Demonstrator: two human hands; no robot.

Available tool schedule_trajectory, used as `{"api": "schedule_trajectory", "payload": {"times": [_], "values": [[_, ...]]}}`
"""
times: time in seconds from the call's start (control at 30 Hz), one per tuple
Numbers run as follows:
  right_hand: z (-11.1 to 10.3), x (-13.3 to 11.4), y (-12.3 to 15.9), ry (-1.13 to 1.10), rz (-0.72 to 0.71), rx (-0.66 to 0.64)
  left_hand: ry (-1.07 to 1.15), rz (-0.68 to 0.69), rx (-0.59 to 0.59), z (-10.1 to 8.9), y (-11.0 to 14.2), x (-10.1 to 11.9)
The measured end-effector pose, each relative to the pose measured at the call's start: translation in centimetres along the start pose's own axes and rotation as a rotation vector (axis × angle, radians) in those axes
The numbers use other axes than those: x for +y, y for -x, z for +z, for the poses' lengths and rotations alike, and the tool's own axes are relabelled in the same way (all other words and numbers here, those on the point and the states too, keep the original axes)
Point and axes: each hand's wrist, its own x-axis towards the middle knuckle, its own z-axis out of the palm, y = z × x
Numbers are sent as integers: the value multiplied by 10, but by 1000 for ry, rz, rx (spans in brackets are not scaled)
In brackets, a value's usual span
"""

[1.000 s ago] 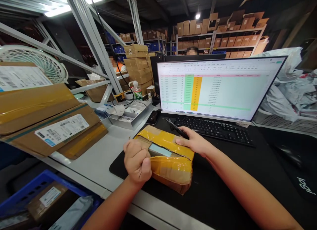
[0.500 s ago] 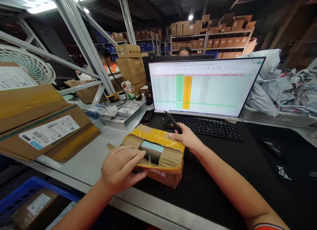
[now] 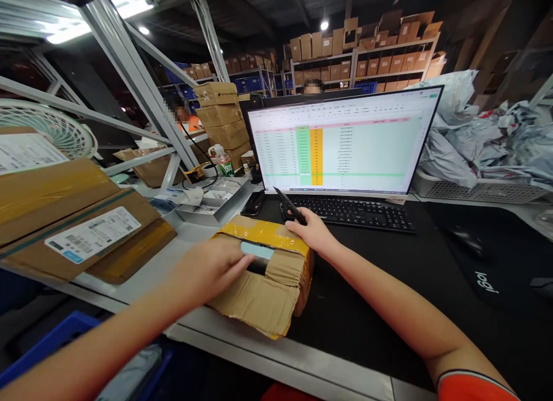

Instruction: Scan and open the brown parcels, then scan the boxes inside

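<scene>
In front of me a cardboard box [image 3: 289, 265] with yellow tape sits on the desk. Its near flap [image 3: 259, 300] is folded out towards me, and inside show a pale blue panel [image 3: 258, 250] and a dark item [image 3: 259, 265]. My left hand [image 3: 216, 268], blurred, reaches over the opening's left side; its thumb points at the contents and the other fingertips are hidden. My right hand [image 3: 311, 231] rests at the box's far right edge. Its fingers close round a slim black pen-shaped tool [image 3: 294, 208], tip pointing up and left.
A monitor [image 3: 345, 147] with a spreadsheet and a keyboard [image 3: 363, 215] stand behind the box. Labelled cartons [image 3: 90, 234] are stacked at left, beside a grey tray [image 3: 211, 208]. A mouse [image 3: 464, 242] lies at right. A blue crate [image 3: 56, 337] is below the desk edge.
The near flap has swung out and down towards me, widening the opening. My left hand has moved from the flap's edge to over the opening. My right hand keeps the black tool.
</scene>
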Motion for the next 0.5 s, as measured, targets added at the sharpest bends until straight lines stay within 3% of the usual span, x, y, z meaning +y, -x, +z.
{"api": "schedule_trajectory", "payload": {"times": [0.03,0.1,0.2,0.27,0.37,0.5], "values": [[-2,0,2,19,-35,20,-4,-43,-73,-8,-21,-6],[-12,-2,7,69,-108,72,20,13,-184,-13,-60,-18],[-48,-3,24,189,-205,99,135,102,-390,-2,-92,-31],[-78,-1,39,372,-341,25,195,88,-455,7,-95,-37],[-114,8,64,752,-618,-74,217,74,-417,16,-87,-43],[-127,17,83,1064,-837,-44,208,92,-353,21,-78,-46]]}}
